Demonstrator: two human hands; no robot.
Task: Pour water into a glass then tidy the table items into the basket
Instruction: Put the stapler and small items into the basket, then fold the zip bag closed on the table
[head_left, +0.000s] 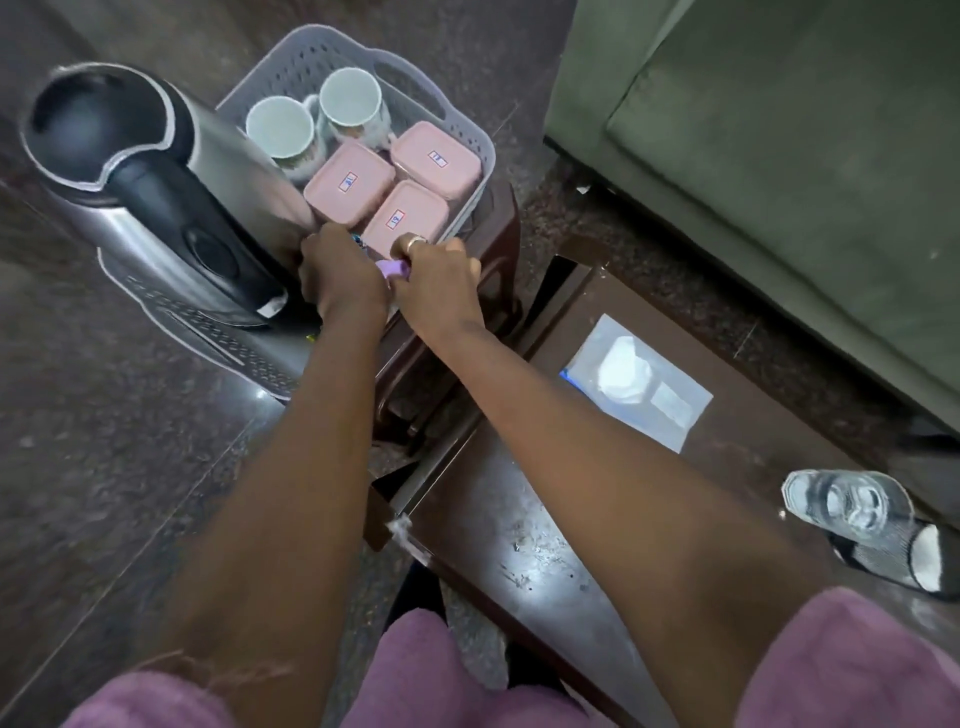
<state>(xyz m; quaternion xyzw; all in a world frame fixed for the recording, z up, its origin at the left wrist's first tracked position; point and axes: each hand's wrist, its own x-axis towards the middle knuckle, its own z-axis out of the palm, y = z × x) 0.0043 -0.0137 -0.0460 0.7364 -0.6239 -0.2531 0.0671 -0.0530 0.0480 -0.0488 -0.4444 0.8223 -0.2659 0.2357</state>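
Both grips are held close together at the near edge of the grey basket (332, 62), knuckles up and fingers curled downward. The right grip (441, 288), with a ring (417, 240) on one finger, is closed round one end of a small purple object (393, 269), which lies between the two grips. The left grip (340, 280) is pressed against the other end of that object with fingers bent, but whether anything is actually held in it cannot be told. Just beyond the grips, inside the basket, three pink lidded containers (349, 179) are packed side by side, and two pale mugs (280, 127) are stood upright behind them. A steel kettle (156, 182) with a black handle is seen immediately to the left of the left grip. A dark brown stool (498, 234) is visible under the basket, just right of the right grip. Well behind the grips, toward the person, a clear glass (852, 504) is stood upright on the dark tabletop (519, 519), and a clear plastic packet (639, 384) is laid flat between the glass and the right grip.
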